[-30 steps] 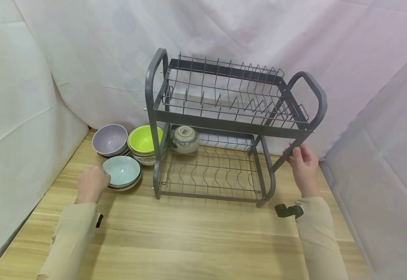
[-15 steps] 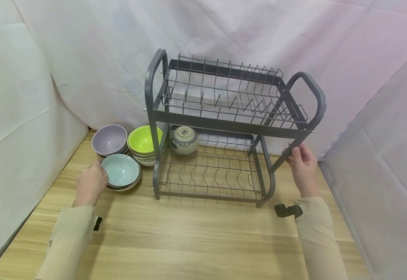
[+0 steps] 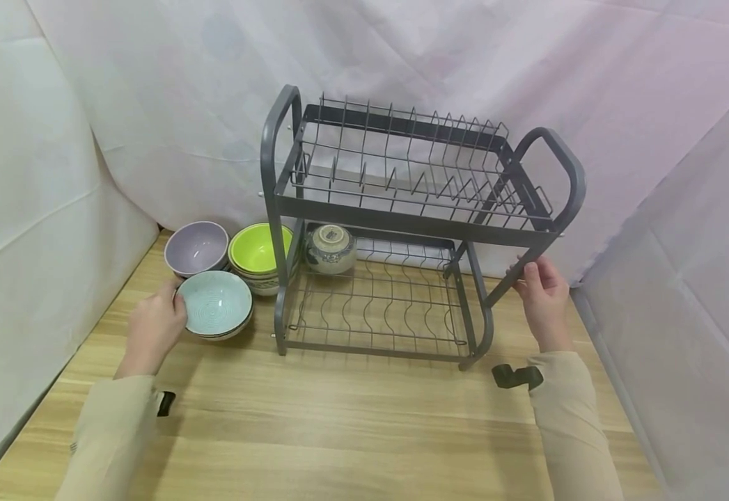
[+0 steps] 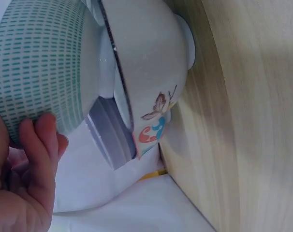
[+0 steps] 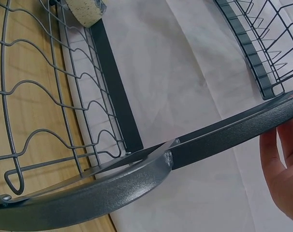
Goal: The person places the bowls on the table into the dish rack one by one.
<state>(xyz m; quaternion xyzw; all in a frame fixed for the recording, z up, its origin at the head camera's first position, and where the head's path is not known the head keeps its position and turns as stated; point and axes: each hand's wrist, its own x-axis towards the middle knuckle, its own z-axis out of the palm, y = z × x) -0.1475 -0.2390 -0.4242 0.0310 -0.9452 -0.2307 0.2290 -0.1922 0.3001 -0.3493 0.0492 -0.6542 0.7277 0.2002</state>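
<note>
Head view: left hand (image 3: 153,325) pinched the pale blue bowl (image 3: 216,304) by its rim over a white bowl (image 4: 149,53); right hand (image 3: 546,303) gripped the dish rack (image 3: 414,223), whose lower tier held an upturned bowl (image 3: 331,252).

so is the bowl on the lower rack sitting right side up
No, that patterned bowl rests upside down on the lower rack, its round base facing up.

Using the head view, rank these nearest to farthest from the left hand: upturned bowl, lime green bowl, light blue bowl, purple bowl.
1. Light blue bowl: gripped in the left hand.
2. Purple bowl: just behind it.
3. Lime green bowl: right of the purple.
4. Upturned bowl: farthest right, on the lower rack tier.
</note>
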